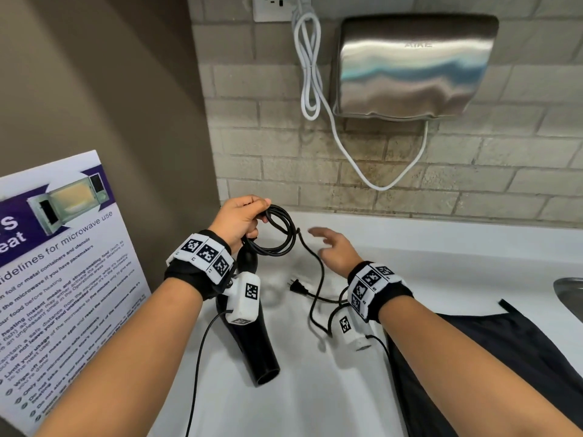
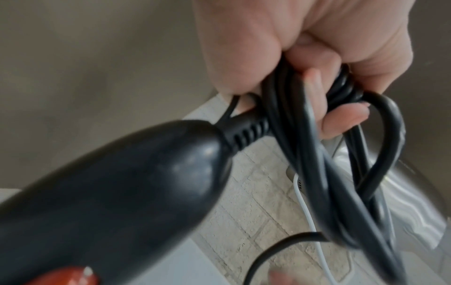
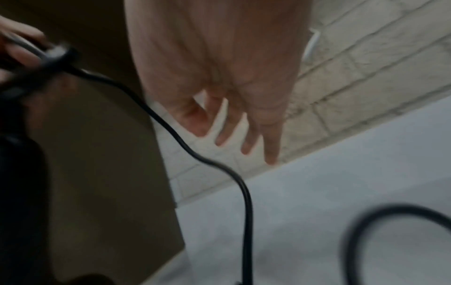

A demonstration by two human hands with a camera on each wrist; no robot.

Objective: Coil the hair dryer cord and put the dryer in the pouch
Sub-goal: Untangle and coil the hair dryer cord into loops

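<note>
My left hand [image 1: 243, 216] grips several loops of the black cord [image 1: 277, 234] above the white counter. In the left wrist view its fingers [image 2: 341, 117] curl round the coil [image 2: 317, 173] beside the black hair dryer [image 2: 109, 192], which hangs below the fist. The dryer's barrel [image 1: 255, 351] points down toward me. The loose end of the cord [image 1: 318, 279] trails to the plug [image 1: 298, 287] lying on the counter. My right hand [image 1: 331, 244] hovers open just right of the coil, fingers [image 3: 246, 138] spread, holding nothing. The black pouch [image 1: 473, 357] lies flat at the right.
A steel hand dryer [image 1: 413, 64] with a white cable [image 1: 310, 67] hangs on the brick wall behind. A microwave guidelines poster [image 1: 63, 263] leans at the left. A metal sink rim [image 1: 571, 294] shows at the far right. The white counter [image 1: 441, 257] runs along the wall.
</note>
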